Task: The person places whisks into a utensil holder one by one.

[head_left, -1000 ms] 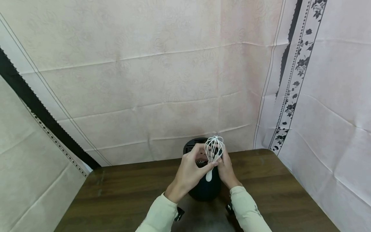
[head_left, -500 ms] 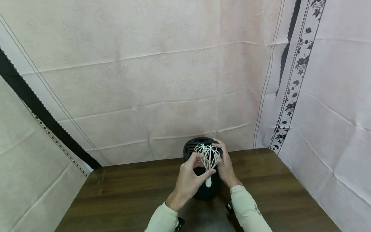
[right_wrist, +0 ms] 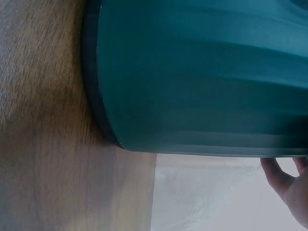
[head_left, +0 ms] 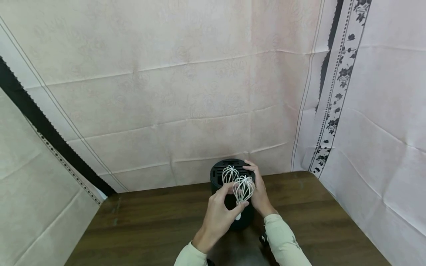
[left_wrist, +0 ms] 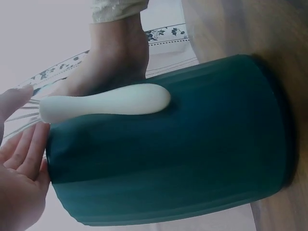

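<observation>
Whisk (head_left: pixel 243 189) wires look thin, light and springy, so the stiff smooth handle (left_wrist: pixel 106 102) is the safer hold; the left hand (head_left: pixel 217 214) pinches it there, beside the dark holder (head_left: pixel 233 195) on the table (head_left: pixel 139 221). The right hand (head_left: pixel 259 192) curls round the holder's rim.

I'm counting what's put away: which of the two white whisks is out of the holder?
The nearer whisk, pinched by the left hand; the farther whisk stands in the dark holder.

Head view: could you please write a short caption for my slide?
Left hand pinches a white whisk beside a dark utensil holder; right hand grips its rim.
</observation>
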Tool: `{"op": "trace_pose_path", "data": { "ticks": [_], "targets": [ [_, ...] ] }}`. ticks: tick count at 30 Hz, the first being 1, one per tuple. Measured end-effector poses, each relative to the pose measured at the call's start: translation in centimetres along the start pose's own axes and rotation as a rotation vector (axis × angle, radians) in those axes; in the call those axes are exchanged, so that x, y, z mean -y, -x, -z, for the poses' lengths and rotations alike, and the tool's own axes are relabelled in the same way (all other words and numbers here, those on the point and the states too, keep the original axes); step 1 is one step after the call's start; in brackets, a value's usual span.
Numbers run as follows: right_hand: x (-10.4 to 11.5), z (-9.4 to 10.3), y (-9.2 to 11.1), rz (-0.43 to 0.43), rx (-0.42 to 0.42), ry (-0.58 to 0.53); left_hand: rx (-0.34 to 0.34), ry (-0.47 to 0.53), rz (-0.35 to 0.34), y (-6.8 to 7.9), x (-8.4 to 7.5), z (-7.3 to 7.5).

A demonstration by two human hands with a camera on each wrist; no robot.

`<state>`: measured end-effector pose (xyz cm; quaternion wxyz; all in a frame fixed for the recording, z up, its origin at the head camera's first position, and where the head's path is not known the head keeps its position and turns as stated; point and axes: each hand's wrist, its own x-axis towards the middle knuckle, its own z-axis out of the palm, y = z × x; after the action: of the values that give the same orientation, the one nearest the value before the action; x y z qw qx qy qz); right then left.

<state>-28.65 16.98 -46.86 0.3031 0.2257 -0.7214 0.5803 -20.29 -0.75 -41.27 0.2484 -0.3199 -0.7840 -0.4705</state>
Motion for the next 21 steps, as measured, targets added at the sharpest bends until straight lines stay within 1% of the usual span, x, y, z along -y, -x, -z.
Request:
{"op": "trace_pose_path", "data": {
  "ticks": [3,5,9,13,16,18,21],
  "targets": [
    [-0.2,0.1,0.2,0.016,0.006,0.002,0.004,-0.005,0.018,0.4,-0.2,-0.1],
    [-0.3,0.1,0.3,0.007,0.004,0.0,-0.003,-0.01,0.026,0.6,-0.2,-0.1],
    [-0.2,0.2,0.3,-0.021,-0.004,0.001,-0.042,-0.026,0.066,0.8,-0.3,0.0],
    [0.0,0.1,0.3,-0.026,-0.01,0.005,-0.087,-0.067,0.133,1.2,-0.5,0.2],
    [0.0,0.1,0.3,-0.028,-0.008,0.006,-0.113,-0.1,0.196,1.5,-0.7,0.3],
    [0.0,0.1,0.2,-0.029,-0.005,0.008,-0.117,-0.094,0.239,1.7,-0.8,0.4],
    [0.1,0.1,0.0,-0.024,-0.008,0.012,-0.106,-0.028,0.297,1.7,-0.8,0.5]
  ]
}}
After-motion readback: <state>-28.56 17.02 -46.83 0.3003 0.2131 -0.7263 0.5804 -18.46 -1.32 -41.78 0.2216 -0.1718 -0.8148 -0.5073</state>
